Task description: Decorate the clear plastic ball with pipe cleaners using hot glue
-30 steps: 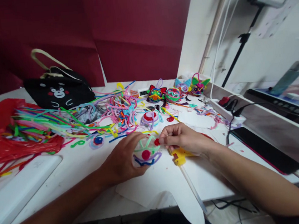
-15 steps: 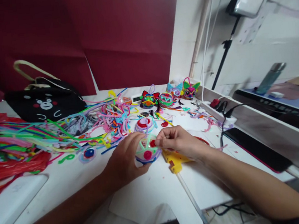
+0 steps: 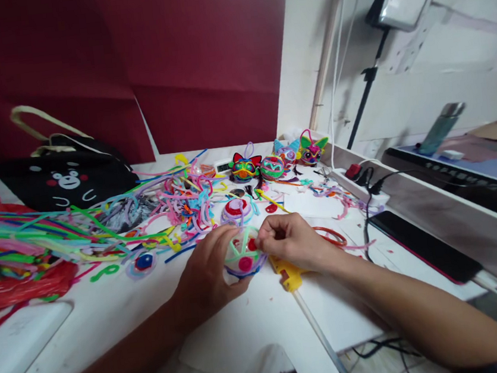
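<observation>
Working in from the bench's (image 3: pixel 101 311) front edge, where a paper sheet (image 3: pixel 235 351) overhangs, we're prob. setting a red dot (image 3: pixel 251 244) on the clear ball (image 3: pixel 242 249): our L hand (image 3: pixel 208 268) is wrapped round its side, R hand (image 3: pixel 287 243) pinches the dot, AFAICT. Next move calls, we'd guess, for a steady press w/o twisting. Yellow glue gun (image 3: pixel 291 277) lies just below R hand, so clearance there's tight; bare bench L of us gives room. Farther back, pipe-cleaner pile (image 3: pixel 187 198) & decorated balls (image 3: pixel 246 169) limit reach.
</observation>
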Demonstrator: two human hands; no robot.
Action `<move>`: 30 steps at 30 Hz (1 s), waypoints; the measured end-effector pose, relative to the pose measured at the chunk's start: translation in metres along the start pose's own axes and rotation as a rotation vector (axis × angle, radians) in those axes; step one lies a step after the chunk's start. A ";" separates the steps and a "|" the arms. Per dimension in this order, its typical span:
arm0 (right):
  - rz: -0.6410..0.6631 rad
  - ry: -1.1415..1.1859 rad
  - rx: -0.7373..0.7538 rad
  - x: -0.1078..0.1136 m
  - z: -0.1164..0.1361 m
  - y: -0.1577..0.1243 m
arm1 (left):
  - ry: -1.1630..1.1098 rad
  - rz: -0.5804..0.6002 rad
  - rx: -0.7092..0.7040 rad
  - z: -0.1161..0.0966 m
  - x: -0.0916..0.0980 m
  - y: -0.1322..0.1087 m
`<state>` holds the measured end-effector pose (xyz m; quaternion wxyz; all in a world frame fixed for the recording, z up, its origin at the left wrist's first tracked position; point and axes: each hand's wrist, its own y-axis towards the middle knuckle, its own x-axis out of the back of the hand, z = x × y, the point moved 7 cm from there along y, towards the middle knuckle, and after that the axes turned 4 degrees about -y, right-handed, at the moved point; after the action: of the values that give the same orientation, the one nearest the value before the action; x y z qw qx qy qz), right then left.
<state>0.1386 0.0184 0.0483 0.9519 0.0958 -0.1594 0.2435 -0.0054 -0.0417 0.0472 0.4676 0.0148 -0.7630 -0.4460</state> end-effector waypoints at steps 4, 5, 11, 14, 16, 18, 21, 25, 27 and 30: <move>-0.072 -0.105 0.024 0.004 0.002 -0.002 | 0.002 0.002 -0.009 -0.001 0.001 0.000; -0.103 -0.132 0.037 0.006 0.004 -0.002 | 0.007 0.000 -0.007 -0.001 0.001 0.000; -0.204 -0.157 0.096 0.009 0.005 -0.002 | 0.025 -0.018 -0.016 -0.003 0.004 0.002; -0.158 -0.069 0.063 0.003 -0.001 -0.001 | 0.020 -0.025 -0.012 -0.003 0.005 0.002; -0.138 0.007 0.039 0.000 -0.004 0.000 | 0.011 -0.030 -0.010 -0.003 0.006 0.001; -0.113 0.121 0.013 -0.003 -0.004 0.000 | 0.001 -0.037 -0.007 -0.003 0.006 0.001; -0.057 0.300 -0.051 -0.009 -0.001 -0.001 | -0.009 -0.049 0.000 -0.002 0.007 0.000; -0.029 0.422 -0.118 -0.013 0.003 -0.001 | -0.020 -0.055 -0.013 -0.005 0.008 0.000; -0.028 0.475 -0.129 -0.014 0.002 0.000 | -0.021 -0.058 -0.017 -0.006 0.009 -0.001; -0.037 0.549 -0.147 -0.017 -0.003 0.001 | -0.020 -0.050 -0.015 -0.007 0.009 -0.002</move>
<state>0.1246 0.0128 0.0401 0.9681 -0.0399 0.0891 0.2308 -0.0059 -0.0515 0.0534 0.4489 0.0257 -0.7636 -0.4634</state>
